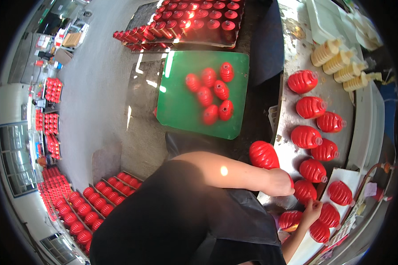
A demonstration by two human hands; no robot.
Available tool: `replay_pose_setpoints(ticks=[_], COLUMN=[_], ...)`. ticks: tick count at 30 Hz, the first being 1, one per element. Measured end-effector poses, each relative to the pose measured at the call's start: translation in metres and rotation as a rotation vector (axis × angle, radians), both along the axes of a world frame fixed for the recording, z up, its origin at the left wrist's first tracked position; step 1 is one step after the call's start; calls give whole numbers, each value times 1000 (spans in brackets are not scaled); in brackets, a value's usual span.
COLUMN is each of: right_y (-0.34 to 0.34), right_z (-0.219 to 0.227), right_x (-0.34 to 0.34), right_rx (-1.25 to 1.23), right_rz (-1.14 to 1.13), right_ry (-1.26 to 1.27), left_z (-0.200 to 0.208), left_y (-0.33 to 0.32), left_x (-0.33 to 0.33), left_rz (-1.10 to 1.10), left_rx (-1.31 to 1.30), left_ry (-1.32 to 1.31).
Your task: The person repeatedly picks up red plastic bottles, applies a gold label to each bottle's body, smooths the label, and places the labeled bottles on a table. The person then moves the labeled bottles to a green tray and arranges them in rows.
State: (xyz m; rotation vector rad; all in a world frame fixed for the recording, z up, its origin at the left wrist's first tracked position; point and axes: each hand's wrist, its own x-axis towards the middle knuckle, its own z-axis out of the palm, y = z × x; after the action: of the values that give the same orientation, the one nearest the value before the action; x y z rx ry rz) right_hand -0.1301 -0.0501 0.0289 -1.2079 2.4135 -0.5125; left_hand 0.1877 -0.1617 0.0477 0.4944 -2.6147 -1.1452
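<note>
Red, ribbed, lantern-shaped bottles with clear necks lie around my hands on the metal worktable (292, 57). My left hand (279, 182) is closed, and a sliver of red shows past its fingers; most of what it grips is hidden. Just above that wrist is a large red bottle (263, 154). My right hand (312, 213) pinches at the neck end of another red bottle (305, 191), whose neck the fingers cover. Beside the right hand lie a red bottle (330, 215) and one with a yellowish patch (290, 219).
Several red bottles (310, 107) stretch along the table's far part, near cream ribbed bottles (326, 53). A white board (336, 176) carries more at right. Left of the table, a green tray (177, 106) holds several, and a crate of red cylinders (194, 22) stands beyond. Racks (93, 207) stand lower left.
</note>
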Motion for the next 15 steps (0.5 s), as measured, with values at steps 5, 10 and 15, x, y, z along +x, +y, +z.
replay_pose_setpoints(ticks=[5, 10, 15], right_y=[19, 16, -6], right_z=[51, 86, 70], right_x=[64, 169, 287], right_rx=[-69, -44, -72], right_rz=[40, 150, 202], right_ry=[71, 218, 53], left_z=[18, 20, -8], left_y=[5, 44, 101], left_x=[123, 305, 480], left_rz=[158, 497, 827], left_rx=[131, 111, 125], left_ry=[96, 146, -73])
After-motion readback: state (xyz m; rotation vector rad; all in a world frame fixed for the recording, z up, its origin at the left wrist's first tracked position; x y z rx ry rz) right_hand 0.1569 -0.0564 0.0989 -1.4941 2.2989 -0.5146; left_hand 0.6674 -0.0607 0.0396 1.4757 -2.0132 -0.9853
